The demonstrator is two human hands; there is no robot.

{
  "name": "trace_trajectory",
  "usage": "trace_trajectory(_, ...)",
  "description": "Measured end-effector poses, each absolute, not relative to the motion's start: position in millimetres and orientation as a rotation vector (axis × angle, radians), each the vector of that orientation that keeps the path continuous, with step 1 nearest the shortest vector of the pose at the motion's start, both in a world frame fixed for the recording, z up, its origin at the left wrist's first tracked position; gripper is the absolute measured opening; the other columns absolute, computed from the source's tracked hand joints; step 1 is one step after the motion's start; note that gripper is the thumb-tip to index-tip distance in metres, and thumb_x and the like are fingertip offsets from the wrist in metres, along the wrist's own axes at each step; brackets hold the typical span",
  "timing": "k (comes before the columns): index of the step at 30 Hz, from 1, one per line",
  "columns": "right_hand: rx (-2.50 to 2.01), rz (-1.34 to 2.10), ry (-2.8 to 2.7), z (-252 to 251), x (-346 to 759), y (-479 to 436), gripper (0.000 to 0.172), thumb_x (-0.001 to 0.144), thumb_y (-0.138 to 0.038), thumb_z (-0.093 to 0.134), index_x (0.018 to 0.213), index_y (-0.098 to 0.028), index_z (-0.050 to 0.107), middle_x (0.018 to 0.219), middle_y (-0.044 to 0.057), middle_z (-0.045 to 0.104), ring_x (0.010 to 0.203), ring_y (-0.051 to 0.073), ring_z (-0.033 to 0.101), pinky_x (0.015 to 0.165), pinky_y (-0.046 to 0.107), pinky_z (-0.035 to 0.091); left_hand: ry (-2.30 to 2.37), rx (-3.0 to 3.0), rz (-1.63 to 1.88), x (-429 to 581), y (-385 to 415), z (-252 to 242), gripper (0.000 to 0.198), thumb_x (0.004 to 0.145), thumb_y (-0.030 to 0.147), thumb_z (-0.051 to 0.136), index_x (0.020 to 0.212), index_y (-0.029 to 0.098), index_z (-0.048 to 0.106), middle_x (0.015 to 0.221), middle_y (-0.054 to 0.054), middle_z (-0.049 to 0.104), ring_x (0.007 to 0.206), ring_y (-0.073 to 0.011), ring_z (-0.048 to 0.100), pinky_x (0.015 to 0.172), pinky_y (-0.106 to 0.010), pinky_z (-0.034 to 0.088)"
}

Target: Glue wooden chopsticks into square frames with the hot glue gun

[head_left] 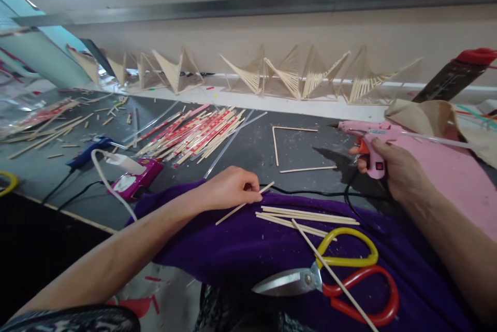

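Note:
My left hand (235, 188) pinches a thin wooden stick (233, 213) above the purple cloth (217, 249). In my right hand (399, 166) is a pink glue gun (373, 132), its nozzle pointing left over the grey table. Left of the nozzle, two joined sticks form a corner (275, 135), and a separate stick (308, 169) lies below them. Several loose sticks (306, 215) rest on the cloth to the right of my left hand. Scissors (310, 277) with one yellow and one red handle lie partly open on the cloth, one stick across their handles.
Stick bundles in red-printed wrappers (202, 132) lie left of centre. A pink power adapter (137, 179) and a blue glue gun (89, 150) are at the left. Twisted stick models (283, 75) line the wall. A red-capped bottle (454, 75) leans at the right; a black cable (310, 193) crosses the table.

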State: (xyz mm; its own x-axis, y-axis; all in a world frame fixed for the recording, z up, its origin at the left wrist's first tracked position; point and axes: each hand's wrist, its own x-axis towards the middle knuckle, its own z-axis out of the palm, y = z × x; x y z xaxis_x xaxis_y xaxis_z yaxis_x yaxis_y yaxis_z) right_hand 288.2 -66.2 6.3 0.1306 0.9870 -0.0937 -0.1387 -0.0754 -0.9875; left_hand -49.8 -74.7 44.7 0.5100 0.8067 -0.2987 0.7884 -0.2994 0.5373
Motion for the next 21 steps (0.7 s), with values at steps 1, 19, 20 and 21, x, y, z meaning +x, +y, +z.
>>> trace_trajectory(1, -1.231, 1.225, -0.971, 7.1, 288.9, -66.1, 0.027, 0.078, -0.038, 0.059, 0.092, -0.016, 0.068, 0.066, 0.007, 0.066, 0.048, 0.012, 0.053, 0.041, 0.020, 0.040, 1.283, 2.023, 0.099, -49.2, -72.3, 48.8, 0.017, 0.073, 0.035, 0.059, 0.067, 0.019, 0.063, 0.056, 0.004, 0.058, 0.048, -0.0079, 0.051, 0.047, -0.018, 0.033)
trace_trajectory(19, -1.200, 1.265, -1.031, 17.2, 278.0, -72.3, 0.037, 0.080, -0.050, 0.054, 0.092, -0.017, 0.065, 0.063, 0.004, 0.065, 0.049, 0.012, 0.054, 0.043, 0.021, 0.041, 0.834, 1.445, 0.576, 47.2, -1.0, 36.8, 0.028, 0.076, 0.032, 0.060, 0.098, 0.015, 0.060, 0.067, 0.000, 0.060, 0.043, -0.0030, 0.048, 0.036, -0.013, 0.032)
trace_trajectory(20, -1.199, 1.276, -1.037, 17.0, 276.2, -73.2, 0.036, 0.080, -0.050, 0.054, 0.092, -0.017, 0.064, 0.066, 0.004, 0.066, 0.050, 0.012, 0.054, 0.044, 0.021, 0.041, 0.848, 1.435, 0.581, 45.4, -0.6, 35.7, 0.028, 0.076, 0.033, 0.060, 0.097, 0.014, 0.060, 0.067, 0.000, 0.060, 0.042, -0.0029, 0.047, 0.036, -0.013, 0.031)
trace_trajectory(21, -1.196, 1.285, -1.036, 16.6, 274.6, -73.9, 0.035, 0.080, -0.049, 0.055, 0.092, -0.018, 0.064, 0.070, 0.005, 0.067, 0.050, 0.012, 0.055, 0.044, 0.021, 0.041, 0.865, 1.422, 0.588, 43.8, -0.2, 34.7, 0.028, 0.076, 0.034, 0.061, 0.096, 0.014, 0.060, 0.067, 0.000, 0.060, 0.042, -0.0028, 0.047, 0.036, -0.012, 0.031)
